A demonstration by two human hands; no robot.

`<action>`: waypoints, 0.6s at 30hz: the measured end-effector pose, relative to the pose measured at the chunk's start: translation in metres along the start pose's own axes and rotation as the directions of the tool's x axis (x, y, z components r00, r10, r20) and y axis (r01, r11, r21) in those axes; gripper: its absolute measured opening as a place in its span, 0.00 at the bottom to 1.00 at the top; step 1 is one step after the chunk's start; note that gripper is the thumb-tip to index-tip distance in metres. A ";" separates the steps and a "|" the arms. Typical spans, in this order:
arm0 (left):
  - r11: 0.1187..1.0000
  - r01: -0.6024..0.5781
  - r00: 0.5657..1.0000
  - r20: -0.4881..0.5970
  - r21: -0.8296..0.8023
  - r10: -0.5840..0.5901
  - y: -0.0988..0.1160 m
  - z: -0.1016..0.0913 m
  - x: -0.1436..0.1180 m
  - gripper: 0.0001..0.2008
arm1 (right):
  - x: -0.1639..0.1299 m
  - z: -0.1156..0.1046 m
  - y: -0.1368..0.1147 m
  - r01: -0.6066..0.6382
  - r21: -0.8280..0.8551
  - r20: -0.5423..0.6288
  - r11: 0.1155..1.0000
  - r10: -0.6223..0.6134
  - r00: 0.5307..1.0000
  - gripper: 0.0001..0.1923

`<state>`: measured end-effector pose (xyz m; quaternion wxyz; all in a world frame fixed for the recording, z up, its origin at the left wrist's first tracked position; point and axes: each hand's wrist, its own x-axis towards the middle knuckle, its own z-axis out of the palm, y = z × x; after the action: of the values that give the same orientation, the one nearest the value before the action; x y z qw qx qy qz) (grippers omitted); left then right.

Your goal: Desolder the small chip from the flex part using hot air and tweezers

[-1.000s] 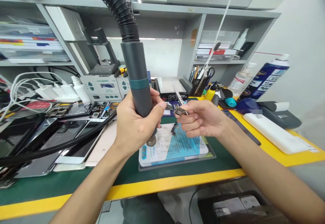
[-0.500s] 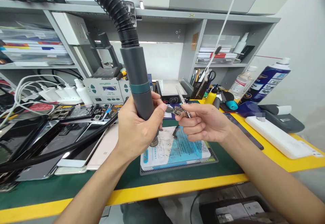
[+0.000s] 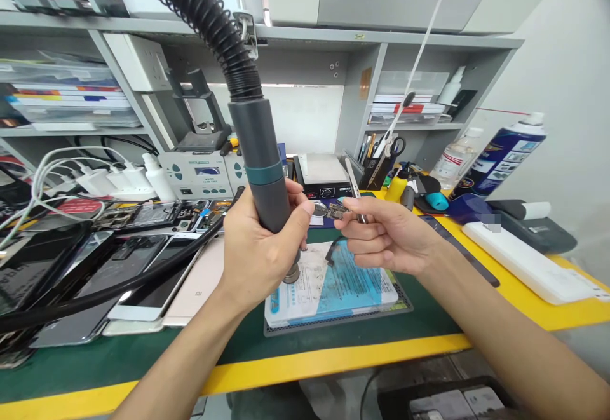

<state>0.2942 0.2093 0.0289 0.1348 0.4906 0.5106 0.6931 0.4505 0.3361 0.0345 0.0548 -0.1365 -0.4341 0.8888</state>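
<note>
My left hand (image 3: 260, 245) grips a grey hot-air gun handle (image 3: 260, 156) with a teal ring, upright, its metal nozzle (image 3: 290, 275) pointing down and a black ribbed hose (image 3: 204, 10) rising from its top. My right hand (image 3: 386, 236) holds silver tweezers (image 3: 353, 186) and a small metal phone part (image 3: 333, 210) with a dark flex strip hanging from it. The fingertips of both hands meet at that part, above a white and blue sheet (image 3: 333, 286) lying on a grey mat.
Several phones and screens (image 3: 119, 255) lie at the left on the green bench. A rework station (image 3: 200, 175) and a hot plate (image 3: 321, 172) stand behind. A spray can (image 3: 500, 153), bottles and a white keyboard (image 3: 524, 261) are at the right on the yellow surface.
Both hands and the hot-air gun have drifted slightly right and down in view. The tweezers now stand more upright. Both grips stay the same.
</note>
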 end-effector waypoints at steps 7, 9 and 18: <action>0.996 0.056 0.998 0.015 -0.066 -0.056 0.004 -0.002 -0.003 0.11 | -0.002 0.004 0.002 -0.023 0.063 0.023 0.998 0.022 0.999 0.17; 0.993 0.089 0.996 0.030 -0.081 -0.087 0.004 -0.003 -0.005 0.10 | -0.004 0.005 0.003 -0.032 0.085 0.032 0.996 0.029 0.999 0.17; 0.973 0.197 0.980 -0.012 -0.121 -0.200 0.012 0.002 -0.011 0.10 | -0.008 0.010 0.005 -0.046 0.124 -0.005 0.991 0.047 0.999 0.18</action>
<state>0.3048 0.1975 0.0335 0.2261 0.4199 0.5165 0.7112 0.4557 0.3241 0.0382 0.0442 -0.1465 -0.3744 0.9146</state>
